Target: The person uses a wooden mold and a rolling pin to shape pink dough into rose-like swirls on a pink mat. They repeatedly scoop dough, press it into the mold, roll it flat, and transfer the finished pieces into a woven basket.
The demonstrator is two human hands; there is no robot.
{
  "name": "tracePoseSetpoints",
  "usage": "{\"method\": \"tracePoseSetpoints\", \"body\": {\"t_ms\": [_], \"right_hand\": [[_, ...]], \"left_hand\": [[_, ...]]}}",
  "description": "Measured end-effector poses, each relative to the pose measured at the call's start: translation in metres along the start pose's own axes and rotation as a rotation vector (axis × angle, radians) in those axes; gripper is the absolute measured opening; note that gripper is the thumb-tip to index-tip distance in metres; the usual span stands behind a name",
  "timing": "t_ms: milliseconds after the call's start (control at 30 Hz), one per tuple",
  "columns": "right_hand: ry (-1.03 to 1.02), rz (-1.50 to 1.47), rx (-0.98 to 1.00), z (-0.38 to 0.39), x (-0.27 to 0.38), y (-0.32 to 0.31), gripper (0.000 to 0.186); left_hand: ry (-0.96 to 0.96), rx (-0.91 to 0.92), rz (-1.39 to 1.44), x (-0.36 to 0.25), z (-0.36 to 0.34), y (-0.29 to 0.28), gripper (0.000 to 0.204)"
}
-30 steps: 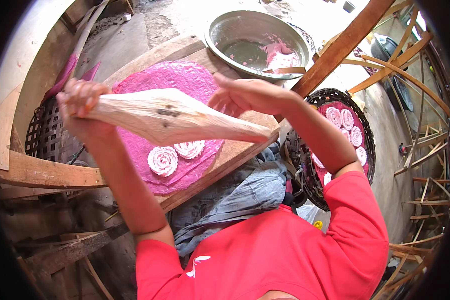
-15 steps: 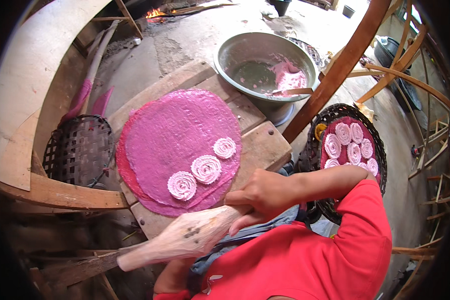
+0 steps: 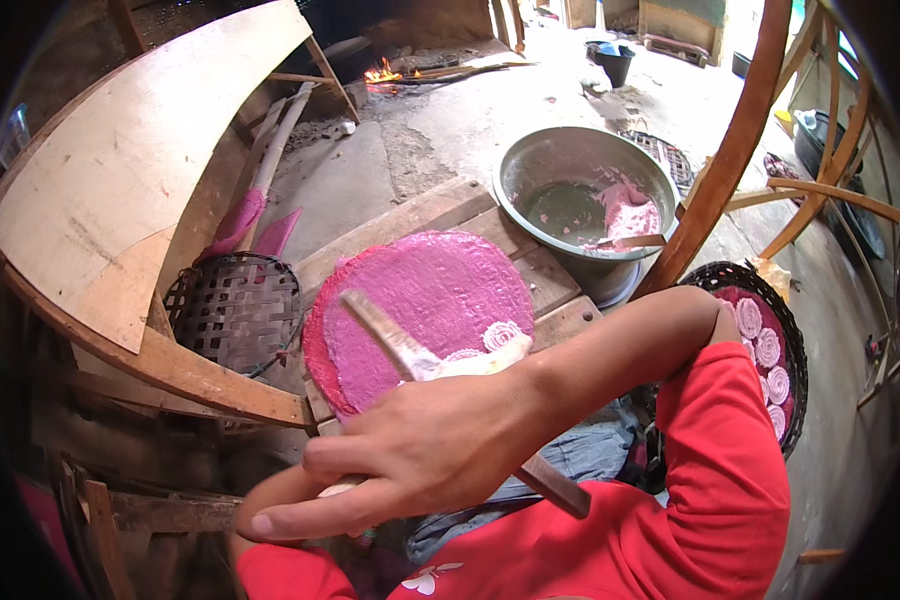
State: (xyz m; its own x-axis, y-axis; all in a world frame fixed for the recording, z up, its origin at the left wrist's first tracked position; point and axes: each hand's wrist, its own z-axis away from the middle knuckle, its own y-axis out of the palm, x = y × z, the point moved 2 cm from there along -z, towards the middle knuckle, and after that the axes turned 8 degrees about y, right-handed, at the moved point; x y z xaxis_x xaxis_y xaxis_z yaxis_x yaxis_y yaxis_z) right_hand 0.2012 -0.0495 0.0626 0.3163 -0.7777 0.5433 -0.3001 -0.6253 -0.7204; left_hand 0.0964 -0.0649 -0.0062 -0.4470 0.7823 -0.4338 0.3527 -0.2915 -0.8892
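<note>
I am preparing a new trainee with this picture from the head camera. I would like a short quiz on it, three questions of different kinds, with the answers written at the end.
1. Fill the gap: A pink paste-like mass lies inside the round greyish ____.
2. True or false: The dark woven basket on the right holds pale pink rosettes.
3. Open question: Which of the person's hands partly blocks the camera's view of the round pink sheet?

Key:
1. basin
2. True
3. The right hand
</note>
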Motion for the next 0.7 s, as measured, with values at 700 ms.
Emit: {"method": "tracePoseSetpoints", "body": {"t_ms": [700], "right_hand": [[0.233, -1.038, -1.631, 0.103, -0.146, -0.116, 0.042]], "left_hand": [[0.077, -1.696, 0.917, 0.083, -0.013, -0.073, 0.032]]}}
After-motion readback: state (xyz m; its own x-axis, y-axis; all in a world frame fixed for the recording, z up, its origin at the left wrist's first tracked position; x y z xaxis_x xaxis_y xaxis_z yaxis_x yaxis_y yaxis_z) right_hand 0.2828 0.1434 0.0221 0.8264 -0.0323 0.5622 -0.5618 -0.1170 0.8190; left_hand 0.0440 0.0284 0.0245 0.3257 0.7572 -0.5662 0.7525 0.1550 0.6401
